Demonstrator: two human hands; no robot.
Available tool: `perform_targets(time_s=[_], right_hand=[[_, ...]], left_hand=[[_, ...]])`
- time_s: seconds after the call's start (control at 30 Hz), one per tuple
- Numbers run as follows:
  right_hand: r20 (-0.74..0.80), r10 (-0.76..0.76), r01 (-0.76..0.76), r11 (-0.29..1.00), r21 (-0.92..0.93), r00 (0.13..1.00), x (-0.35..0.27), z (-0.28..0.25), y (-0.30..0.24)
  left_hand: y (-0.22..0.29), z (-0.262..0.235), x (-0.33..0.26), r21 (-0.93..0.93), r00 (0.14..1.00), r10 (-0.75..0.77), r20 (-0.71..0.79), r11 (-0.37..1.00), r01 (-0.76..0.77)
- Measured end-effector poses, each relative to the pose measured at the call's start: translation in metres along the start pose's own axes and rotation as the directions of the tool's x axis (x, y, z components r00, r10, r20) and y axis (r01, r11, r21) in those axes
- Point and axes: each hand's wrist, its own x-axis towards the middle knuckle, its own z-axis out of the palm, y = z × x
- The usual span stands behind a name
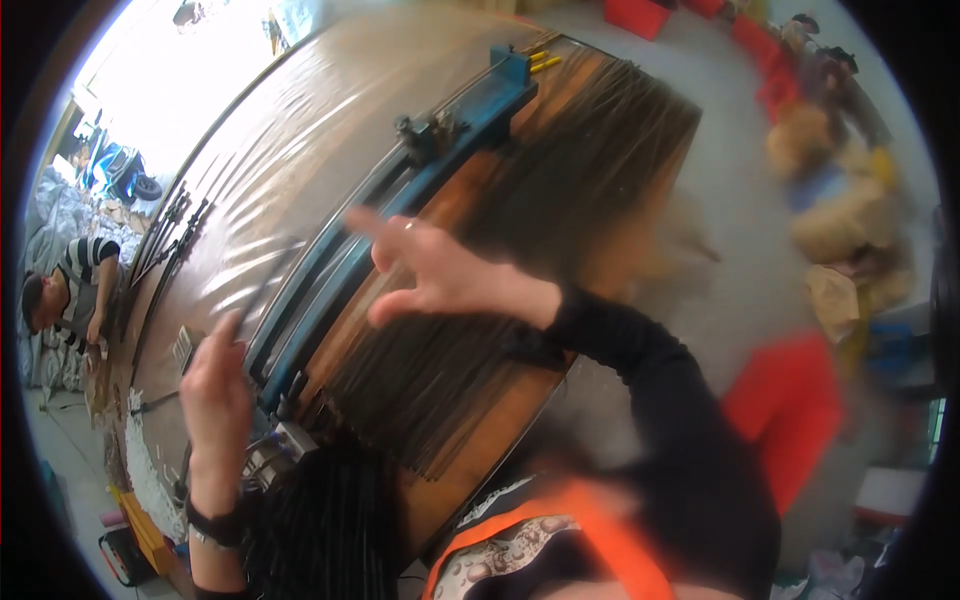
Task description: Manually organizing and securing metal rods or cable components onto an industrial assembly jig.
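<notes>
My left hand [215, 390] is raised beside the near end of a long blue metal frame [345, 260], its fingers pressed together. A thin dark rod [272, 280] runs up from its fingertips and seems gripped there; blur hides the exact hold. Over the middle of the blue frame hangs my right hand [435, 268], thumb and fingers apart, holding nothing visible. A clamp-like fitting [425, 135] sits on the frame's far part. At its near end is a metal mechanism [280, 450], close to my left wrist.
Bundles of long dark rods [570, 170] lie on the wooden table [490, 430] to the right. Clear plastic sheeting [280, 130] covers the left side. Black strands [325, 520] hang near me. A person in a striped top [85, 270] works at the far left. Red items [790, 410] are at right.
</notes>
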Motion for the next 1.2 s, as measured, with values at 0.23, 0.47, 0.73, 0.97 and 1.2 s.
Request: perform_targets(time_s=[0.23, 0.47, 0.73, 0.97, 1.2], right_hand=[[0.285, 0.392, -0.456, 0.863, 0.215, 0.875, -0.012, 0.001, -0.011], [0.27, 0.359, -0.414, 0.892, 0.182, 0.893, 0.008, 0.045, -0.055], [0.048, -0.227, 0.227, 0.974, 0.001, 0.973, 0.005, 0.114, -0.075], [0.089, -0.282, 0.295, 0.93, -0.221, 0.955, -0.001, 0.078, -0.042], [-0.07, -0.374, 0.355, 0.913, -0.201, 0.925, 0.011, 0.091, -0.042]], left_hand=[[0.0, -0.074, -0.06, 0.279, 0.979, -0.162, 0.126, 0.953, 0.122], [0.002, -0.096, -0.103, 0.29, 0.944, -0.28, 0.175, 0.931, 0.223], [0.02, -0.084, -0.125, 0.282, 0.943, -0.23, 0.241, 0.946, 0.159], [0.022, -0.083, -0.132, 0.392, 0.987, -0.102, 0.124, 0.919, 0.046], [0.013, -0.082, -0.135, 0.354, 0.988, -0.109, 0.106, 0.933, 0.065]])
